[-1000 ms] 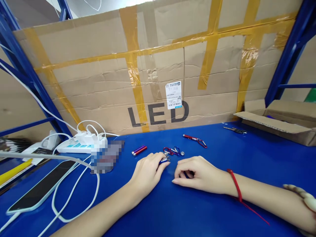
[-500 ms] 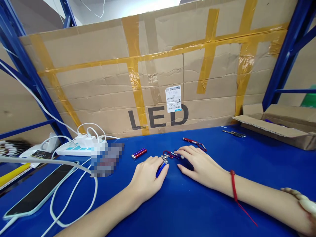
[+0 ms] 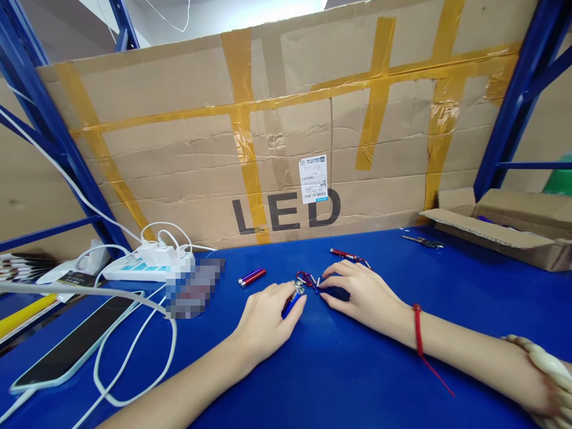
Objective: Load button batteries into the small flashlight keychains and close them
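My left hand (image 3: pixel 263 319) lies on the blue table with its fingers curled round a small blue keychain flashlight (image 3: pixel 291 302), whose silver end sticks out. My right hand (image 3: pixel 357 295), a red string at its wrist, rests just to the right. Its fingertips pinch at a small part beside the red carabiner clip (image 3: pixel 306 278) in front of both hands. What the fingertips hold is too small to name. A red and purple flashlight (image 3: pixel 252 276) lies to the left, and a red flashlight with a clip (image 3: pixel 346 255) lies just beyond my right hand.
A taped cardboard sheet marked LED (image 3: pixel 286 143) stands at the back. At left lie a power strip (image 3: pixel 147 265) with white cables and a phone (image 3: pixel 75 342). An open cardboard box (image 3: pixel 504 229) sits at right, with a dark key-like object (image 3: pixel 422 241) near it.
My right hand moved forward from the table to the carabiner clip and small parts, then drew its fingers together over them. The left hand stayed on the blue flashlight. The view tilted slightly.
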{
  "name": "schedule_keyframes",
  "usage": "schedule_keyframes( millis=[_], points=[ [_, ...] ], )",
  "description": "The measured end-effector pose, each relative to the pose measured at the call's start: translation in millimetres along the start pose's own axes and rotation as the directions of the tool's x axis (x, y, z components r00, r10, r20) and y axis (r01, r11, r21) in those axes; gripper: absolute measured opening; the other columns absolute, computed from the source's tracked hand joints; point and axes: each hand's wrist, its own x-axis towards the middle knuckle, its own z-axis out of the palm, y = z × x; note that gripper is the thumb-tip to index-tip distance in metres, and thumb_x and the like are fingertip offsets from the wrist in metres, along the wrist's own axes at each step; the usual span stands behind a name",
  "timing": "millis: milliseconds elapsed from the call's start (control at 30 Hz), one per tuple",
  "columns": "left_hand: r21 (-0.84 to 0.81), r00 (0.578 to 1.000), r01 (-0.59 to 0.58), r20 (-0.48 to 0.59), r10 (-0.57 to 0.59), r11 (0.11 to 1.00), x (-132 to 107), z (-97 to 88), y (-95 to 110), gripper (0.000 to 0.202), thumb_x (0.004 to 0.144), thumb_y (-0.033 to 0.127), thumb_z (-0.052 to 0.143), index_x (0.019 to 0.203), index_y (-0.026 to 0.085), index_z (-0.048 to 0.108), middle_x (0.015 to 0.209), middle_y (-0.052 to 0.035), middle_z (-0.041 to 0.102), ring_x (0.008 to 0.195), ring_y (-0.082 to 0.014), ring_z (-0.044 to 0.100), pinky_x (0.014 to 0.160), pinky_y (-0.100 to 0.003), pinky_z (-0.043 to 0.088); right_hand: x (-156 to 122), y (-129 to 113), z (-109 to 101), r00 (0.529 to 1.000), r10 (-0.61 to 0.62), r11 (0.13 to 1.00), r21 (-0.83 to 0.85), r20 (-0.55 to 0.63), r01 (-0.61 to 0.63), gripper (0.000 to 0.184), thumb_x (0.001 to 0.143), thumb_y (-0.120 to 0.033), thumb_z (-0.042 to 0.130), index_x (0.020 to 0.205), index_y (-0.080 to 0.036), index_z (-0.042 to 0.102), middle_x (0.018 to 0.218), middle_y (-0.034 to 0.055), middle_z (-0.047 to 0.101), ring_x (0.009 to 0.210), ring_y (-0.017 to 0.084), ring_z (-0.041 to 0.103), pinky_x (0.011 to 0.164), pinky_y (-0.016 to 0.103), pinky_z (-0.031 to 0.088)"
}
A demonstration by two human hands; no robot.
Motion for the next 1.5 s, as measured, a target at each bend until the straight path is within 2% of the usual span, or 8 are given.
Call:
schedule_keyframes(
  millis=[233, 333, 667, 800, 967, 1167, 1333, 1500],
  points=[
    [-0.02, 0.999, 0.033, 0.038, -0.032, 0.999, 0.1, -1.8, -0.6, 0.026, 0.089, 0.039, 0.034, 0.082, 0.021, 0.052, 0.071, 0.0018, 0.059, 0.064, -0.0132, 0.055, 0.056, -0.023, 0.038, 0.0, -2.3, 0.6, 1.0, 0.015, 0.995, 0.099, -0.01, -0.014, 0.02, 0.078, -0.039, 0.057, 0.08, -0.021, 0.066, 0.092, 0.0045, 0.063, 0.087, 0.018, 0.056, 0.078, 0.033, 0.044],
    [-0.014, 0.999, 0.025, 0.04, -0.024, 1.0, -0.3, -1.4, -0.9, 0.027, 0.089, 0.039, 0.033, 0.082, 0.021, 0.052, 0.07, 0.0018, 0.059, 0.064, -0.0134, 0.055, 0.056, -0.023, 0.038, -0.1, -3.6, 1.1, 1.0, 0.007, 0.99, 0.14, 0.007, -0.008, 0.019, 0.079, -0.038, 0.057, 0.079, -0.02, 0.064, 0.092, 0.0043, 0.062, 0.087, 0.018, 0.056, 0.079, 0.033, 0.043],
    [0.014, 0.999, 0.013, 0.038, -0.013, 1.0, -0.8, -0.4, -0.5, 0.024, 0.089, 0.037, 0.034, 0.079, 0.021, 0.049, 0.068, 0.0019, 0.056, 0.061, -0.0134, 0.053, 0.055, -0.023, 0.035, -3.2, -11.4, -3.4, 0.983, -0.122, 0.926, 0.373, 0.134, 0.064, 0.014, 0.082, -0.032, 0.054, 0.085, -0.023, 0.064, 0.101, 0.0036, 0.057, 0.097, 0.017, 0.052, 0.092, 0.035, 0.037],
    [0.005, 0.998, 0.04, 0.054, -0.04, 0.999, -1.4, 1.1, -1.2, 0.026, 0.089, 0.038, 0.03, 0.078, 0.021, 0.046, 0.067, 0.0015, 0.054, 0.06, -0.0135, 0.051, 0.054, -0.024, 0.034, -4.4, -14.2, -4.9, 0.975, -0.171, 0.908, 0.407, 0.145, 0.098, 0.013, 0.081, -0.032, 0.055, 0.085, -0.023, 0.064, 0.1, 0.0041, 0.057, 0.096, 0.017, 0.052, 0.09, 0.034, 0.037],
    [0.003, 0.996, 0.054, 0.076, -0.054, 0.999, -0.5, 1.5, -0.8, 0.028, 0.09, 0.039, 0.028, 0.077, 0.02, 0.044, 0.067, 0.0011, 0.053, 0.061, -0.0138, 0.051, 0.056, -0.024, 0.034, -3.7, -13.8, -5.9, 0.968, -0.19, 0.901, 0.422, 0.165, 0.105, 0.019, 0.08, -0.039, 0.055, 0.083, -0.022, 0.064, 0.1, 0.0039, 0.058, 0.095, 0.017, 0.052, 0.087, 0.033, 0.038],
    [0.021, 0.996, 0.046, 0.077, -0.048, 0.999, 2.6, 2.1, -0.2, 0.029, 0.09, 0.04, 0.026, 0.081, 0.021, 0.046, 0.071, -0.0002, 0.057, 0.066, -0.0157, 0.055, 0.057, -0.024, 0.034, -3.5, -17.3, -7.0, 0.973, -0.149, 0.927, 0.367, 0.177, 0.076, 0.024, 0.075, -0.047, 0.059, 0.077, -0.023, 0.063, 0.095, 0.0031, 0.059, 0.091, 0.018, 0.054, 0.084, 0.033, 0.04],
    [-0.005, 0.996, 0.053, 0.067, -0.053, 0.999, 1.1, 1.9, 0.6, 0.029, 0.09, 0.041, 0.026, 0.084, 0.022, 0.047, 0.072, 0.0003, 0.058, 0.065, -0.0156, 0.056, 0.055, -0.024, 0.034, -3.1, -21.5, -6.5, 0.977, -0.114, 0.947, 0.317, 0.179, 0.052, 0.021, 0.075, -0.043, 0.058, 0.072, -0.022, 0.06, 0.09, 0.0033, 0.059, 0.083, 0.017, 0.055, 0.081, 0.033, 0.042],
    [-0.024, 0.998, 0.032, 0.056, -0.031, 0.999, 0.0, 2.1, 0.9, 0.028, 0.091, 0.041, 0.026, 0.087, 0.022, 0.047, 0.073, 0.0005, 0.059, 0.067, -0.0154, 0.056, 0.057, -0.024, 0.036, -2.2, -25.1, -6.2, 0.978, -0.146, 0.956, 0.276, 0.147, 0.101, 0.016, 0.078, -0.036, 0.053, 0.071, -0.022, 0.059, 0.091, 0.0038, 0.059, 0.083, 0.017, 0.055, 0.078, 0.033, 0.044]
  ],
)
